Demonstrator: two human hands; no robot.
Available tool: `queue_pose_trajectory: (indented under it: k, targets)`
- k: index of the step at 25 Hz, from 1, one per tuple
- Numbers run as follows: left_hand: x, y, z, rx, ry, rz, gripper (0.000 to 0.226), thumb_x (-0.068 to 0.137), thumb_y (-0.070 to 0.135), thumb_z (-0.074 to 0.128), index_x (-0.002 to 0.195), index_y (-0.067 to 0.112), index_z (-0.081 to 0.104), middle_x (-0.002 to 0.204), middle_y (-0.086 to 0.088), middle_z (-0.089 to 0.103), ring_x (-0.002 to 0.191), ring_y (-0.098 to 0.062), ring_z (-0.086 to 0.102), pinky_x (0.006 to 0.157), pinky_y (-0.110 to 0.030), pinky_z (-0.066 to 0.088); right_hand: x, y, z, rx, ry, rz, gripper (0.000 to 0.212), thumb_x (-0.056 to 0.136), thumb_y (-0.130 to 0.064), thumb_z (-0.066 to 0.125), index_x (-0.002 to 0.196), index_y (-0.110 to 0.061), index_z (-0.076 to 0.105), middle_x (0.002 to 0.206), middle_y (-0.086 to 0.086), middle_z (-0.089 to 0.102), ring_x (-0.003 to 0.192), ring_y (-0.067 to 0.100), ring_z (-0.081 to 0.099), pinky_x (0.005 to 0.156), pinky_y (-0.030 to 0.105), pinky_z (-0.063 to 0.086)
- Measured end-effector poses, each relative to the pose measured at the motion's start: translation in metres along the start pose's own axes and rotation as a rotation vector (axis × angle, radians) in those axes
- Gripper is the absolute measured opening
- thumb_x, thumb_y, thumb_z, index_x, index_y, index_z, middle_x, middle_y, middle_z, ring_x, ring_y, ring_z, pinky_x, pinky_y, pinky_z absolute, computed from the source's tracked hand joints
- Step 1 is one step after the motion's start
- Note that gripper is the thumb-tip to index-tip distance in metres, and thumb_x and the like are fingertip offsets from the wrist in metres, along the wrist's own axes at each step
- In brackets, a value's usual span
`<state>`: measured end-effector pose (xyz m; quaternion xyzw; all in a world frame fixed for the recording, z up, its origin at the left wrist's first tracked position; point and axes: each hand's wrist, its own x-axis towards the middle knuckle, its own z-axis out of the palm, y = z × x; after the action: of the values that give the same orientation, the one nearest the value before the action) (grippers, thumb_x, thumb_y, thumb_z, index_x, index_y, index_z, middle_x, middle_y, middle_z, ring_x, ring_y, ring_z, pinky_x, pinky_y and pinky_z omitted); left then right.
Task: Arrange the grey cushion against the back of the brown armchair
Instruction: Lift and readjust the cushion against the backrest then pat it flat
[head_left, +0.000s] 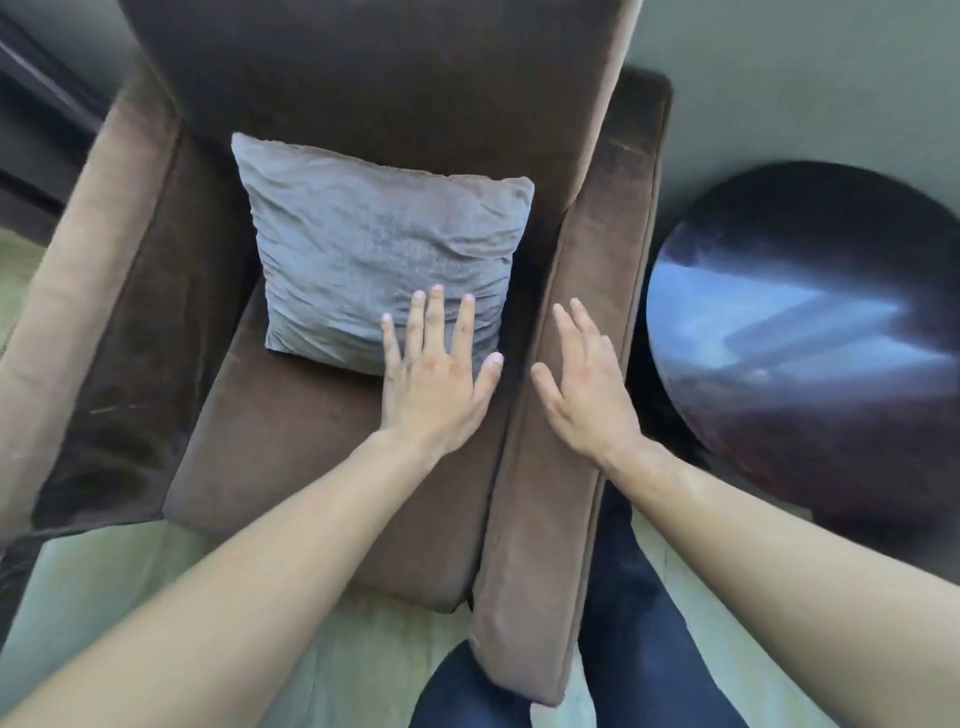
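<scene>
here, from the head camera, the left hand (439, 374) is spread flat, palm down, fingers (435, 317) splayed wide and grasping nothing. its fingertips lie over the lower right part of the grey cushion (374, 249), while the heel of the palm sits above the brown seat just in front of the cushion's bottom edge. whether the palm actually presses on the fabric cannot be told from this angle.

the right hand (584, 387) is also open, fingers straight and loosely together, thumb held out to the side. it holds nothing and hovers over or rests on the top of the chair's right armrest (561, 467); contact cannot be told for sure. the two hands are near each other, apart, with the seam between seat and armrest running between them.

the grey cushion stands on the seat of the brown armchair (291, 457), tilted back with its upper edge leaning on the backrest (395, 78). it sits slightly turned, its top left corner higher than the right, and closer to the right armrest than to the left one. its cover is creased.

just beside the right armrest is a dark round table (810, 332) with a glossy top showing pale reflections. dark blue trouser legs (623, 597) show below the armrest. no brand, label or writing can be read anywhere.
</scene>
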<state>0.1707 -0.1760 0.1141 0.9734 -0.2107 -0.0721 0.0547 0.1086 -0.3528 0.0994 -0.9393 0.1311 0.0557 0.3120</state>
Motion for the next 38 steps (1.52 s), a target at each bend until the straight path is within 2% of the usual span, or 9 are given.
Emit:
queue_pose_trajectory:
  k: [5, 9, 13, 20, 23, 27, 33, 36, 38]
  targets:
    - [-0.047, 0.08, 0.005, -0.007, -0.076, 0.176, 0.077, 0.098, 0.059, 0.02, 0.161, 0.016, 0.025, 0.168, -0.021, 0.023, 0.157, -0.036, 0.018, 0.124, -0.065, 0.014, -0.097, 0.062, -0.046, -0.091, 0.055, 0.187, 0.07, 0.102, -0.041, 0.043, 0.161, -0.017, 0.015, 0.17, 0.006, 0.008, 0.158, 0.023, 0.008, 0.129, 0.051, 0.009]
    - [-0.068, 0.163, 0.032, -0.017, -0.121, 0.301, 0.072, 0.102, 0.056, 0.027, 0.161, 0.015, 0.026, 0.168, -0.021, 0.021, 0.157, -0.036, 0.016, 0.124, -0.066, 0.012, -0.168, 0.136, -0.076, -0.111, 0.122, 0.353, 0.071, 0.101, -0.042, 0.045, 0.161, -0.017, 0.016, 0.17, 0.008, 0.01, 0.158, 0.025, 0.008, 0.128, 0.053, 0.009]
    - [-0.101, 0.296, 0.072, -0.035, -0.192, 0.435, 0.071, 0.102, 0.055, 0.038, 0.16, 0.015, 0.028, 0.168, -0.021, 0.021, 0.157, -0.035, 0.015, 0.124, -0.065, 0.012, -0.26, 0.241, -0.117, -0.052, 0.233, 0.547, 0.071, 0.102, -0.042, 0.046, 0.161, -0.017, 0.016, 0.17, 0.007, 0.011, 0.158, 0.025, 0.008, 0.129, 0.05, 0.006]
    - [-0.184, 0.542, 0.121, 0.065, -0.291, 0.679, 0.071, 0.103, 0.057, 0.027, 0.161, 0.017, 0.021, 0.17, -0.02, 0.015, 0.159, -0.034, 0.009, 0.125, -0.064, 0.007, -0.419, 0.414, -0.209, 0.034, 0.391, 0.765, 0.072, 0.1, -0.043, 0.049, 0.161, -0.018, 0.019, 0.17, 0.008, 0.013, 0.158, 0.027, 0.009, 0.129, 0.05, 0.006]
    - [-0.206, 0.637, 0.124, 0.09, -0.308, 0.744, 0.072, 0.103, 0.059, 0.024, 0.162, 0.018, 0.02, 0.171, -0.018, 0.014, 0.159, -0.033, 0.008, 0.125, -0.063, 0.008, -0.469, 0.471, -0.253, 0.015, 0.382, 0.792, 0.074, 0.099, -0.045, 0.048, 0.161, -0.02, 0.017, 0.17, 0.009, 0.012, 0.158, 0.027, 0.009, 0.128, 0.05, 0.005]
    - [-0.206, 0.737, 0.12, 0.108, -0.277, 0.836, 0.072, 0.103, 0.061, 0.02, 0.162, 0.019, 0.021, 0.17, -0.018, 0.016, 0.159, -0.033, 0.01, 0.125, -0.063, 0.01, -0.498, 0.532, -0.312, -0.037, 0.398, 0.796, 0.075, 0.098, -0.048, 0.045, 0.161, -0.02, 0.015, 0.17, 0.009, 0.011, 0.158, 0.027, 0.009, 0.128, 0.05, 0.004]
    - [-0.143, 0.845, 0.12, 0.078, -0.187, 0.902, 0.075, 0.1, 0.06, 0.013, 0.161, 0.017, 0.022, 0.17, -0.019, 0.017, 0.158, -0.035, 0.011, 0.124, -0.064, 0.011, -0.471, 0.611, -0.381, -0.034, 0.409, 0.818, 0.073, 0.1, -0.049, 0.04, 0.161, -0.022, 0.012, 0.171, 0.006, 0.006, 0.159, 0.023, 0.003, 0.129, 0.05, 0.002]
    - [-0.1, 0.896, 0.143, 0.049, -0.228, 0.929, 0.074, 0.101, 0.06, 0.013, 0.161, 0.017, 0.02, 0.169, -0.02, 0.016, 0.158, -0.036, 0.01, 0.124, -0.064, 0.011, -0.446, 0.66, -0.398, -0.038, 0.351, 0.87, 0.072, 0.101, -0.05, 0.037, 0.161, -0.024, 0.007, 0.171, 0.004, 0.001, 0.159, 0.021, -0.002, 0.129, 0.05, 0.002]
    - [-0.071, 0.926, 0.154, 0.093, -0.295, 1.009, 0.073, 0.102, 0.059, 0.015, 0.161, 0.017, 0.016, 0.17, -0.02, 0.012, 0.158, -0.037, 0.006, 0.125, -0.064, 0.008, -0.434, 0.69, -0.411, -0.025, 0.334, 0.942, 0.071, 0.102, -0.048, 0.038, 0.161, -0.024, 0.008, 0.171, 0.004, 0.002, 0.159, 0.021, -0.001, 0.129, 0.049, 0.002]
